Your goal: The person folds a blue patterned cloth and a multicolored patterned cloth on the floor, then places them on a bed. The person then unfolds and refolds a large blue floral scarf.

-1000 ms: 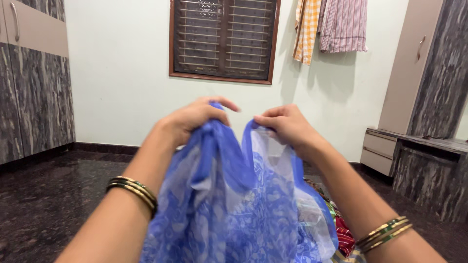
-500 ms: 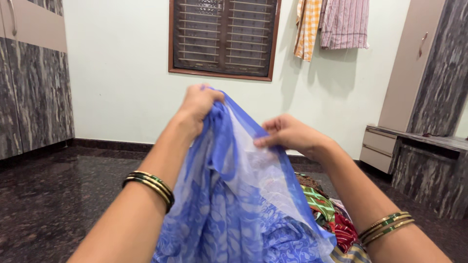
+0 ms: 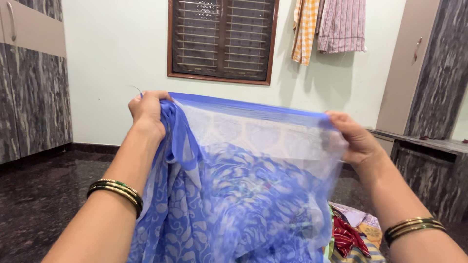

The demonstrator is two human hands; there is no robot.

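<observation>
A sheer blue cloth (image 3: 243, 195) with a white leaf print hangs in front of me, its top edge stretched level at chest height. My left hand (image 3: 146, 111) grips the left end of that edge, with extra cloth bunched below the fist. My right hand (image 3: 353, 139) pinches the right end, fingers closed over the blue border. Both wrists wear dark and gold bangles. The cloth hides the floor right below my hands.
A pile of coloured clothes (image 3: 351, 236) lies on the dark stone floor at lower right. A barred window (image 3: 222, 39) faces me, with towels (image 3: 329, 27) hung beside it. Wardrobes (image 3: 29, 78) stand left, a low cabinet (image 3: 429, 170) right.
My hands were close together on the bunched cloth. They have moved apart, left hand up and left, right hand out to the right, and the top edge is now pulled straight.
</observation>
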